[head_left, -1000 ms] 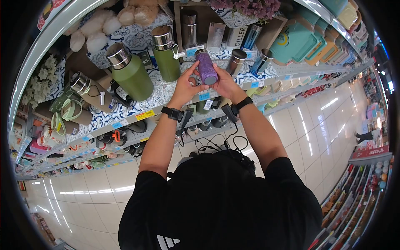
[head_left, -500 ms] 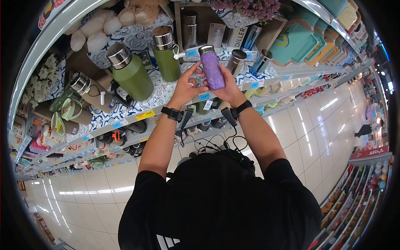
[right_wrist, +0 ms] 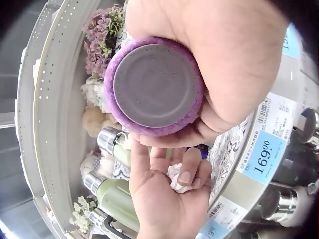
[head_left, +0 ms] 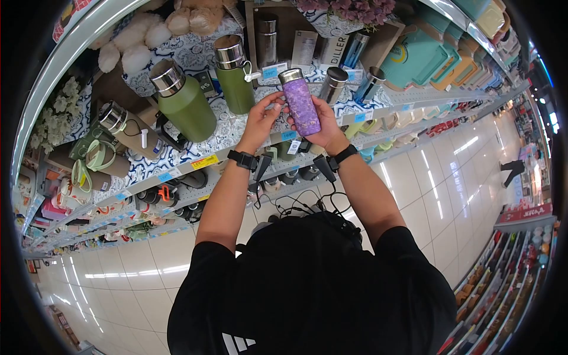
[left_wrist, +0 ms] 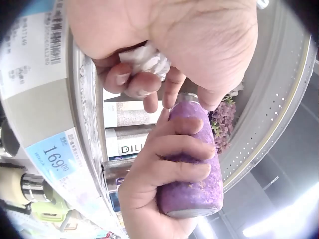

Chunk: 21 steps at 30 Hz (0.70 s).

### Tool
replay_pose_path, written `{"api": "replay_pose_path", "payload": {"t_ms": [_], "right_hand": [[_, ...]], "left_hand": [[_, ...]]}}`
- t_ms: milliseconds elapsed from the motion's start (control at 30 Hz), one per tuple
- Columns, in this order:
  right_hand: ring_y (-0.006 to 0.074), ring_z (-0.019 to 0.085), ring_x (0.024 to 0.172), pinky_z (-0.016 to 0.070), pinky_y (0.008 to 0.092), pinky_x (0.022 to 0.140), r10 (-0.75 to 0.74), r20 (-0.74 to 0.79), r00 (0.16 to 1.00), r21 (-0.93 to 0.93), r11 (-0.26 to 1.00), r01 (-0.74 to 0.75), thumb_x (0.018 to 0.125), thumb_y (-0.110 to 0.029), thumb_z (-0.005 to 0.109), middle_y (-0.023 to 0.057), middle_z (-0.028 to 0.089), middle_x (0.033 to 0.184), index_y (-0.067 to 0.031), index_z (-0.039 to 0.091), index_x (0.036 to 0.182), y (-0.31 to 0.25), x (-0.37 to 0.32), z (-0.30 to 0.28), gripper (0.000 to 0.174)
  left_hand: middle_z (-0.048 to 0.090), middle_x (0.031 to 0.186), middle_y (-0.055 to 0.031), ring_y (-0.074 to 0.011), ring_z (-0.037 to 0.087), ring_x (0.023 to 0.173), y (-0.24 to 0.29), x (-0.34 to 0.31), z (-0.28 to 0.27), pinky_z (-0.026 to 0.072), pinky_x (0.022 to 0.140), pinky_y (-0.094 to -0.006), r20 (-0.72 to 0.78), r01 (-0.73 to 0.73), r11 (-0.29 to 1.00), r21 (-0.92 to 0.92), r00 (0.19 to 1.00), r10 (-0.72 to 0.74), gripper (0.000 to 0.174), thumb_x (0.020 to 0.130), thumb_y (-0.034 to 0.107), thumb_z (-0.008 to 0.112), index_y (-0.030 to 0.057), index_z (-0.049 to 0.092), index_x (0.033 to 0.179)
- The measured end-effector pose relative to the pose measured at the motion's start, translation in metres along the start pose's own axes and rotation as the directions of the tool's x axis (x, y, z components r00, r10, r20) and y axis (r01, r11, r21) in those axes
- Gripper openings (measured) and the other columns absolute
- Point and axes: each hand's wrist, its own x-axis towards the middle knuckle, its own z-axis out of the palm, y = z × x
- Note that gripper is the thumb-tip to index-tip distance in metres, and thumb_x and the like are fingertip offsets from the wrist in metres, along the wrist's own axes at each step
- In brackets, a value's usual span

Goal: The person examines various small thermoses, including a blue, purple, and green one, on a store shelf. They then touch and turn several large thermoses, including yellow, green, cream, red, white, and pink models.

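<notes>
My right hand (head_left: 326,124) grips a purple speckled thermos bottle (head_left: 303,109) with a silver cap (head_left: 290,75). The bottle leans, cap toward the shelf; in the right wrist view its round grey base (right_wrist: 155,85) faces the camera. Beside it, my left hand (head_left: 260,122) holds a crumpled piece of white tissue (left_wrist: 147,60) in its curled fingers, also visible as white tissue (right_wrist: 177,177) in the right wrist view. The left thumb (left_wrist: 212,97) comes right up to the bottle's neck in the left wrist view.
Large green flasks (head_left: 188,109) stand on the patterned shelf cloth (head_left: 222,118) to the left. A silver tumbler (head_left: 333,86) and a blue tumbler (head_left: 370,86) stand to the right. Price tags line the shelf edge (head_left: 231,155); lower shelves hold more bottles. Teal trays (head_left: 417,59) are further right.
The bottle has tipped from showing its base to showing its side, cap up and away, and has turned so more gold flecks show. The left fingers have drawn slightly back from it.
</notes>
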Motion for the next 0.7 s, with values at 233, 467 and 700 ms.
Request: {"api": "replay_pose_path", "payload": {"t_ms": [233,467,700], "right_hand": [[0.028,0.066,0.094,0.0584,0.0405,0.078,-0.04,-0.08,0.996,-0.022,0.999,0.039,0.102,-0.054,0.042,0.0168,0.065,0.118,-0.002,0.05,0.136,0.005,-0.008,0.009,0.062],[0.0279,0.069,0.094,0.0597,0.041,0.08,-0.027,-0.124,0.992,-0.097,0.995,0.015,0.1,-0.051,0.051,0.0148,0.067,0.113,-0.002,0.051,0.135,0.003,-0.004,0.013,0.06],[0.0262,0.068,0.087,0.0583,0.0392,0.076,-0.019,-0.1,0.995,-0.025,1.0,0.016,0.1,-0.051,0.05,0.0132,0.067,0.109,-0.0023,0.053,0.131,0.007,-0.006,0.005,0.057]], "left_hand": [[0.064,0.094,0.0029,-0.0017,0.042,0.062,-0.005,0.002,-0.003,0.0358,0.055,-0.02,0.022,0.016,0.999,0.035,1.0,-0.017,0.039,0.103,0.031,0.056,0.005,0.06,0.132],[0.059,0.08,0.0057,-0.0019,0.041,0.06,-0.009,0.003,-0.003,0.0344,0.053,-0.0204,0.01,0.029,1.0,0.008,1.0,-0.029,0.036,0.104,0.03,0.055,0.0045,0.064,0.127],[0.057,0.075,0.0073,-0.0017,0.04,0.06,-0.006,0.003,0.0,0.0319,0.053,-0.0201,0.019,0.004,0.999,0.042,1.0,-0.005,0.033,0.104,0.031,0.054,0.0061,0.067,0.122]]}}
